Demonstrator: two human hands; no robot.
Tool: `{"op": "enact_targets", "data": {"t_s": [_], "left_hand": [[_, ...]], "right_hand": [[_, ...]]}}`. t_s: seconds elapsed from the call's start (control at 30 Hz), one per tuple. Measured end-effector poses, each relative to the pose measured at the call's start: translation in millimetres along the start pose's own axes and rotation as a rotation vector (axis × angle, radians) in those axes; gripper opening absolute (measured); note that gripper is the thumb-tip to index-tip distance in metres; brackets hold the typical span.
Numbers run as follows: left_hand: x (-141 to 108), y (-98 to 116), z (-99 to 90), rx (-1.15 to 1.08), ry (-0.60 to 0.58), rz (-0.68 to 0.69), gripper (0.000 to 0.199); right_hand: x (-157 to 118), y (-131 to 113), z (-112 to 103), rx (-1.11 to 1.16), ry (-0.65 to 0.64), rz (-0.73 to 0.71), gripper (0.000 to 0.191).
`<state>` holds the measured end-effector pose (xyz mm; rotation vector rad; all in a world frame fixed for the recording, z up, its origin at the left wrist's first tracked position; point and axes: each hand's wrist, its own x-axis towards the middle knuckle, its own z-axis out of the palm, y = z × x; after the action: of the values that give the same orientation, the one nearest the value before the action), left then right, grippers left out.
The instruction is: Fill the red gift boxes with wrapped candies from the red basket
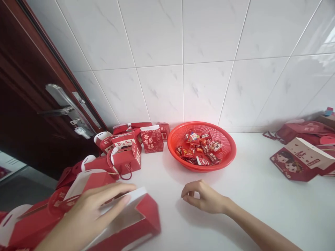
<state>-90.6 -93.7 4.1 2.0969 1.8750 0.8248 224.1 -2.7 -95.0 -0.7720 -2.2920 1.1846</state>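
Note:
My left hand (96,207) grips the upper edge of a red paper gift box (146,216), with the thumb on the near side and the fingers over the far side. The box is open at the top and shows its white inside; part of it runs past the bottom edge of the view. To the right, my right hand (202,197) hovers over or rests on the white table (243,202), its fingers curled together. Whether anything is between them is hidden. Behind that hand stands a red plastic basket (227,150) holding wrapped candies (201,148).
Several red gift boxes (128,157) crowd the table's left side, some with cord handles. Flattened boxes (300,160) lie at the right. A tiled wall (206,94) closes off the back, and a dark wooden door (31,69) with a metal handle stands at the left.

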Motion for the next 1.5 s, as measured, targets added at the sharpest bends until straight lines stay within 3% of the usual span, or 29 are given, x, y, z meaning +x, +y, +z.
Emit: {"op": "enact_targets", "data": {"t_s": [0.03,0.1,0.27,0.5,0.73,0.87,1.07,1.3,1.5], "left_hand": [[12,14,8.1,-0.057,-0.111,0.073,0.019],[37,38,23.7,-0.136,-0.173,0.169,0.021],[83,71,52.4,-0.283,-0.189,0.313,0.024],[106,80,75.1,-0.411,-0.229,0.493,0.020],[114,83,90.5,-0.436,-0.335,0.519,0.019],[116,84,93.9,-0.447,-0.393,0.518,0.020],[119,80,101.1,-0.551,-0.459,0.489,0.020],[131,73,113.0,-0.610,-0.430,0.434,0.020],[138,70,118.2,-0.723,-0.445,0.399,0.022]], "right_hand": [[2,4,3,0.057,0.015,0.035,0.014],[4,11,8,0.153,0.055,0.085,0.017],[5,23,14,0.324,0.238,0.083,0.027],[-7,26,16,0.540,0.503,0.181,0.045],[-17,37,19,0.316,0.654,0.270,0.055],[-27,35,19,0.405,0.650,0.236,0.054],[-48,30,22,0.421,0.453,0.082,0.071],[-44,34,25,0.268,0.508,0.138,0.060],[-41,33,28,0.229,0.541,0.150,0.062]]}}
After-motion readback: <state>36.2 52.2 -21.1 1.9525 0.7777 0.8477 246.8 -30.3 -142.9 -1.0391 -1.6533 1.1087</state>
